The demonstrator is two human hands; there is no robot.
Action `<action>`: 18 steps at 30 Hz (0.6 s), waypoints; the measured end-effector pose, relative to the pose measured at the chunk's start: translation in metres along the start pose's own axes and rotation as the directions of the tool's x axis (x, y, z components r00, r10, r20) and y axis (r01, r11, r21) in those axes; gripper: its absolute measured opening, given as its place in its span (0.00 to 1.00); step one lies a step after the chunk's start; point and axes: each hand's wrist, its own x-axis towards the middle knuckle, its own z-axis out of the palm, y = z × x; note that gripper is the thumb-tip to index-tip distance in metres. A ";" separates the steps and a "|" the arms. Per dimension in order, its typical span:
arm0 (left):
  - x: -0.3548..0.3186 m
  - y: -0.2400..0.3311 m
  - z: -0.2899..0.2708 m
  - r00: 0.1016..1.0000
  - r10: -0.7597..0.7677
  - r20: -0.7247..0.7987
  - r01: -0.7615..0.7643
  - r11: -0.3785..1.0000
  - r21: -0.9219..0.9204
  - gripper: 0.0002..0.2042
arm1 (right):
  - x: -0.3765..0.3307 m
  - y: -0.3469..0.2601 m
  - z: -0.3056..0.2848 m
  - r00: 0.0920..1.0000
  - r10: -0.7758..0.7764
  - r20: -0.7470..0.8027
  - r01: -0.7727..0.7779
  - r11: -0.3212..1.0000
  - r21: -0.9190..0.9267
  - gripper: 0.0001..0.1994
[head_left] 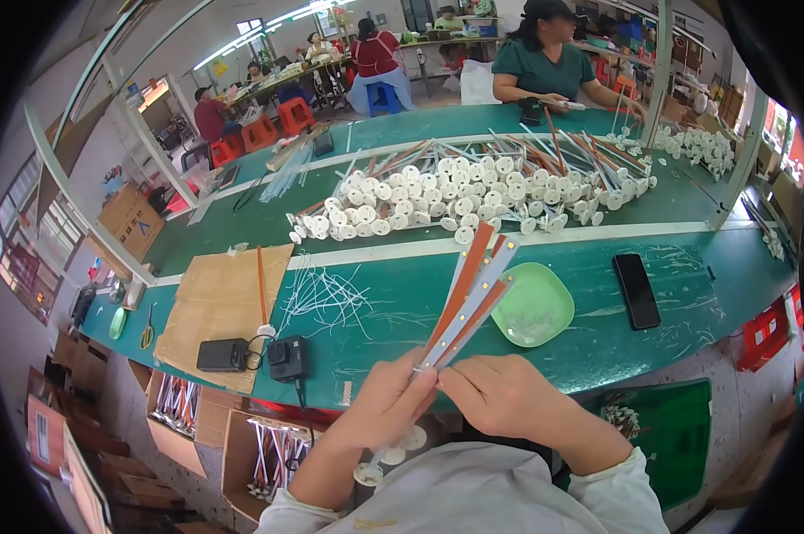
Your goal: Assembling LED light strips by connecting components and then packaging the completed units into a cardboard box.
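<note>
Pale walls (99,153), bright tube lights (261,34), red stools (295,116).

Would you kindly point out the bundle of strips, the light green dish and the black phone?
Bundle of strips (465,309): head view, on a pale strip near its middle.
Light green dish (533,286): head view, on its bare inner surface.
Black phone (636,292): head view, mid-screen.

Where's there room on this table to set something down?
Mostly bare: between the white strands and held strips in view, and between the green dish and phone. Crowded: the far side, heaped with white discs, and the near left, with cardboard and a black box.
</note>
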 end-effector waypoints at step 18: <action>0.001 -0.021 0.017 0.996 -0.023 -0.086 0.000 0.967 -0.254 0.16 | -0.016 0.011 0.008 0.936 0.165 -0.311 -0.068 0.951 0.300 0.08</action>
